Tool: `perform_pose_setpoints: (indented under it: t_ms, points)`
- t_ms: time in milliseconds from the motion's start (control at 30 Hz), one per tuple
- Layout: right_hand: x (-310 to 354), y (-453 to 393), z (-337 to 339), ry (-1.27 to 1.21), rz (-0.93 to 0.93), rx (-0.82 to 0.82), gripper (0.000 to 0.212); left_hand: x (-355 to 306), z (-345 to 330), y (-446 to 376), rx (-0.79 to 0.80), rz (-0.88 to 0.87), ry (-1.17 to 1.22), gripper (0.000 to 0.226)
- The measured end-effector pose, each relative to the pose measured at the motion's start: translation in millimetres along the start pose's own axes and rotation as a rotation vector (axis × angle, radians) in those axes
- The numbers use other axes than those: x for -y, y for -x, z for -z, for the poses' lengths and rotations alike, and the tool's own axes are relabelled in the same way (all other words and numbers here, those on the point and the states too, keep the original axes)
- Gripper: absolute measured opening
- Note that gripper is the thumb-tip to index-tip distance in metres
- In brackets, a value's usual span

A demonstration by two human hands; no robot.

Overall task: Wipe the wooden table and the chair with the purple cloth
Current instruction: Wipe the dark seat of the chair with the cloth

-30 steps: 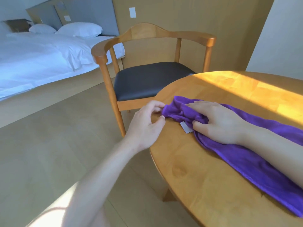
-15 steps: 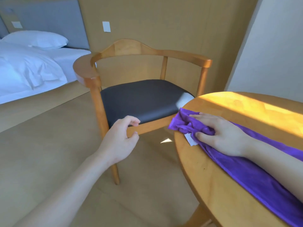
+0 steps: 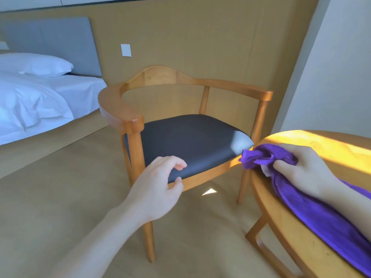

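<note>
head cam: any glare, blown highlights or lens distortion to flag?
Head view: a hard sun band across the table is near blown out; a washed-out patch sits on the seat corner; a glint shows on the armrest; the bed reads bluish-white; wide-angle bending shows at the edges.

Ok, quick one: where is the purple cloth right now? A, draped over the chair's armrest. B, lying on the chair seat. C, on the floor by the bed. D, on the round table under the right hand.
D: the cloth lies along the edge of the table, bunched at its far end where the right hand grips it; the chair has nothing on it.
</note>
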State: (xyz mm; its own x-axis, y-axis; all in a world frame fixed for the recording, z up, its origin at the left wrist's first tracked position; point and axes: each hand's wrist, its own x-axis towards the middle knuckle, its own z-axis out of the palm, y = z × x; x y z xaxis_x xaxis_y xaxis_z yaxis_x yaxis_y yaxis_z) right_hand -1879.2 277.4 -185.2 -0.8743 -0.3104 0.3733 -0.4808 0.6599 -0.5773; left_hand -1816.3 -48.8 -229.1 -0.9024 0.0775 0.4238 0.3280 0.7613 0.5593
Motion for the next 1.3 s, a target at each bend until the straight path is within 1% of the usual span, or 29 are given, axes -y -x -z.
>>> perform_pose_setpoints:
  t_ms: [133, 233, 367, 433, 500, 567, 633, 733, 833, 867, 900, 933, 967, 1000, 1033, 1067, 1133, 1200, 1233, 1300]
  points:
    - [-12.0, -4.6, 3.1, -0.166, -0.141, -0.210, 0.022, -7.9, 5.6, -10.5, 0.030, -0.082, -0.022, 0.029]
    - [-13.9, -8.2, 1.4, -0.271, -0.204, -0.280, 0.019, -15.2, 25.0, -20.3, 0.016, -0.148, -0.052, 0.029]
    - [-21.1, -34.3, 0.6, -0.383, -0.319, -0.321, 0.017, -22.6, 58.1, -47.4, -0.059, -0.222, -0.079, 0.027]
    - [-22.8, -61.0, -1.9, -0.411, -0.342, -0.345, 0.018, -24.4, 60.5, -62.0, -0.055, -0.221, -0.084, 0.030]
    - [-22.4, -94.2, -10.1, -0.454, -0.345, -0.343, 0.018, -21.8, 47.4, -74.3, -0.005, -0.211, -0.113, 0.031]
    - [-23.6, -132.2, -23.0, -0.499, -0.330, -0.344, 0.018, -10.9, 26.3, -84.4, 0.047, -0.202, -0.197, 0.037]
    - [-25.5, -171.5, -40.9, -0.515, -0.297, -0.332, 0.019, 4.8, 7.9, -97.1, 0.099, -0.230, -0.349, 0.042]
    - [-32.7, -227.2, -73.2, -0.526, -0.248, -0.320, 0.018, 23.9, -8.4, -125.1, 0.192, -0.218, -0.533, 0.040]
    - [-36.3, -273.9, -111.4, -0.485, -0.242, -0.281, 0.016, 37.4, -21.4, -141.3, 0.250, -0.125, -0.569, 0.046]
    - [-38.1, -287.2, -126.5, -0.418, -0.229, -0.249, 0.016, 43.2, -26.5, -145.5, 0.255, -0.112, -0.578, 0.048]
    - [-39.8, -297.3, -144.9, -0.332, -0.208, -0.176, 0.017, 50.7, -31.8, -148.9, 0.252, -0.102, -0.586, 0.051]
    - [-43.3, -303.6, -167.2, -0.221, -0.185, -0.062, 0.018, 59.3, -37.7, -150.3, 0.253, -0.084, -0.585, 0.053]
    - [-47.5, -305.6, -192.1, -0.064, -0.154, 0.099, 0.023, 67.8, -43.9, -150.6, 0.251, -0.063, -0.591, 0.055]
    - [-52.1, -304.4, -215.7, 0.123, -0.134, 0.260, 0.036, 75.6, -49.3, -150.2, 0.245, -0.047, -0.608, 0.058]
    - [-56.6, -302.7, -233.4, 0.292, -0.126, 0.370, 0.054, 82.6, -53.4, -149.8, 0.237, -0.038, -0.628, 0.061]
    - [-59.3, -302.5, -244.0, 0.385, -0.124, 0.414, 0.065, 88.0, -56.7, -149.9, 0.225, -0.033, -0.638, 0.064]
    - [-63.1, -301.7, -247.7, 0.394, -0.112, 0.407, 0.073, 93.7, -63.3, -148.6, 0.200, -0.021, -0.617, 0.068]
    - [-67.1, -296.9, -242.6, 0.372, -0.092, 0.377, 0.073, 93.0, -69.0, -148.3, 0.199, 0.001, -0.566, 0.078]
    - [-66.7, -293.2, -239.6, 0.365, -0.088, 0.366, 0.072, 92.0, -71.6, -148.1, 0.228, 0.014, -0.533, 0.088]
    - [-63.4, -286.8, -237.1, 0.342, -0.088, 0.349, 0.067, 92.5, -77.3, -144.6, 0.345, 0.065, -0.478, 0.111]
